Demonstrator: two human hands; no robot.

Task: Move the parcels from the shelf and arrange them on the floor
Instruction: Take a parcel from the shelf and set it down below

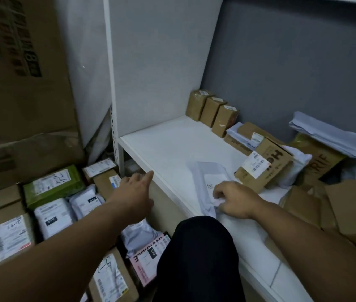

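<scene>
A flat white poly-bag parcel (205, 179) with a printed label lies on the white shelf (168, 147) near its front edge. My right hand (235, 199) grips the near end of that bag, fingers curled into the bunched plastic. My left hand (136, 194) is held out over the floor parcels beside the shelf's front edge, index finger straight, holding nothing. Three small brown boxes (213, 111) stand upright at the back of the shelf. A labelled cardboard box (266, 162) lies tilted to the right of the bag.
On the floor to the left, several parcels lie side by side: a green box (52, 184), white bags (52, 216), brown boxes (11, 238) and a pink one (148, 260). Big cartons (20, 94) lean at far left. More bags and flattened cardboard (353, 205) crowd the shelf's right. My dark-clothed knee (198, 258) is below.
</scene>
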